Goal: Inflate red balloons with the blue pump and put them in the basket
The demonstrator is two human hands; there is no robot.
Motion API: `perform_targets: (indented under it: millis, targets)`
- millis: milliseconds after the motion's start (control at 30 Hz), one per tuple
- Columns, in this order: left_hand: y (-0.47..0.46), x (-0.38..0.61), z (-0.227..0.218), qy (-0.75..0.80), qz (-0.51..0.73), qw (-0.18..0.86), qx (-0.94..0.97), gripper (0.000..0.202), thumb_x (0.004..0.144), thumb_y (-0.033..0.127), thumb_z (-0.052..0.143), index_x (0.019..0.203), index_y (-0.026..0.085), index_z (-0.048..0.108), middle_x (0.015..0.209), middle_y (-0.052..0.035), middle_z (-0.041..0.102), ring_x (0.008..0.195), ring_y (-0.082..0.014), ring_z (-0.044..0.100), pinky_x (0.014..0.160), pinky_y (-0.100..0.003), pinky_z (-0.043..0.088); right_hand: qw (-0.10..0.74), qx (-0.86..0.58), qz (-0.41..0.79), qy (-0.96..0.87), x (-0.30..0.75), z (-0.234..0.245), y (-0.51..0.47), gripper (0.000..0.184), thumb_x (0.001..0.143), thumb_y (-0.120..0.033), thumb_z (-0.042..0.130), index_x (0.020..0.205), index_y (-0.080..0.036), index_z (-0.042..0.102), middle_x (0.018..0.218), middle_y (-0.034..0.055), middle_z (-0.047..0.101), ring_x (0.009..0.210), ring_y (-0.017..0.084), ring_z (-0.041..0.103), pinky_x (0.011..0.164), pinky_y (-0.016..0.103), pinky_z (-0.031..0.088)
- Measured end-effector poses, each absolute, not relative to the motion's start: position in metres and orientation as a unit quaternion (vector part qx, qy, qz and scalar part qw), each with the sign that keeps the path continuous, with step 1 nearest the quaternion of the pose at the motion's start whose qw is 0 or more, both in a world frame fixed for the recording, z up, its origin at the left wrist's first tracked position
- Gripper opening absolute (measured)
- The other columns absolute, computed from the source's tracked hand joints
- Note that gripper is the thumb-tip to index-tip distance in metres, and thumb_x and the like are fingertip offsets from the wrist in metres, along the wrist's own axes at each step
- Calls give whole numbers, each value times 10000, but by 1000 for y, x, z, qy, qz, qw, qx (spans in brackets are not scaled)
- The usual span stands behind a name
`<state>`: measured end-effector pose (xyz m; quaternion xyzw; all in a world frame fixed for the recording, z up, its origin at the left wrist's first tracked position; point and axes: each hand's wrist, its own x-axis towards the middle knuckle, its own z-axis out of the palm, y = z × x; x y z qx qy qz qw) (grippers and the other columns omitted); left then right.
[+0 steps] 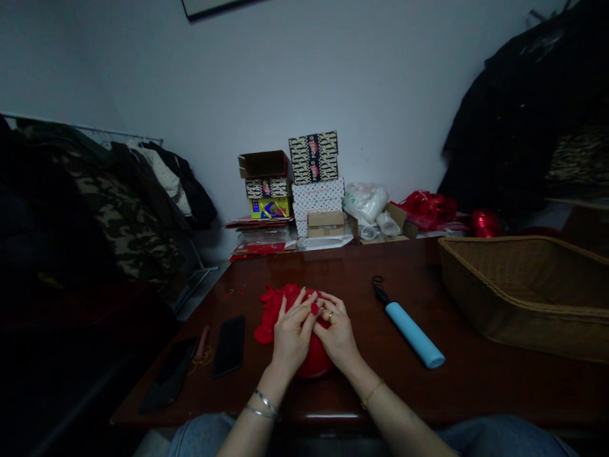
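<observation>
A red inflated balloon (316,363) sits on the table right in front of me, partly covered by my hands. My left hand (292,329) is closed, its thumb and index finger pinching the balloon's neck at the top. Against it, my right hand (339,331) is also closed with its fingertips on the same neck; a ring shows on one finger. The rolled red tip stands out between the two hands. Behind and left of the balloon lies a heap of limp red balloons (269,317). To the right rests a light blue hand pump (415,333) with a black nozzle.
On the brown table (361,393), a black phone (229,346) and a dark flat object (170,374) lie left, beside rubber bands (202,359). A wicker basket (528,330) stands right. Stacked boxes (318,203) and plastic bags (365,202) line the wall.
</observation>
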<state>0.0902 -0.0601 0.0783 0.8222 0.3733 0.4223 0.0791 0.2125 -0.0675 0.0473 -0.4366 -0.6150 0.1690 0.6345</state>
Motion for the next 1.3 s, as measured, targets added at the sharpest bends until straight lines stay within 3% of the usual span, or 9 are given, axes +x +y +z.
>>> perform_targets:
  millis: [267, 467, 733, 1033, 1300]
  targets:
    - [-58, 83, 78, 362, 411, 95, 831, 265, 887, 273, 508, 1112, 289, 647, 1260, -41, 584, 1280, -215, 413, 1093, -535, 235, 645, -438, 154, -607, 212, 47, -68, 220, 736, -113, 552, 715, -279, 695, 910, 20, 682, 1097, 201, 480, 978, 418, 377]
    - [-57, 81, 80, 351, 406, 116, 836, 286, 890, 297, 503, 1143, 277, 634, 1306, -48, 545, 1316, -221, 358, 1093, -532, 244, 640, -440, 154, -611, 211, 48, -70, 206, 745, -121, 564, 703, -276, 692, 904, 22, 684, 1090, 211, 480, 969, 429, 377]
    - [-59, 84, 78, 365, 429, 135, 815, 277, 903, 279, 476, 1122, 284, 646, 1261, -44, 582, 1297, -217, 388, 1103, -538, 203, 619, -440, 158, -630, 211, 51, -72, 164, 778, -251, 624, 902, -318, 709, 964, 22, 687, 1118, 224, 464, 979, 458, 364]
    - [-62, 87, 77, 365, 426, 134, 817, 262, 890, 302, 502, 1102, 298, 656, 1273, -50, 569, 1291, -230, 397, 1099, -565, 174, 615, -447, 166, -628, 211, 48, -69, 120, 779, -240, 593, 795, -276, 706, 1005, 48, 665, 1145, 218, 466, 990, 427, 368]
    - [-64, 90, 81, 359, 434, 149, 812, 264, 874, 304, 525, 1103, 284, 655, 1274, -60, 568, 1295, -238, 388, 1100, -566, 158, 622, -463, 169, -608, 210, 45, -66, 177, 764, -230, 587, 903, -254, 695, 1065, 75, 636, 1130, 217, 486, 969, 420, 391]
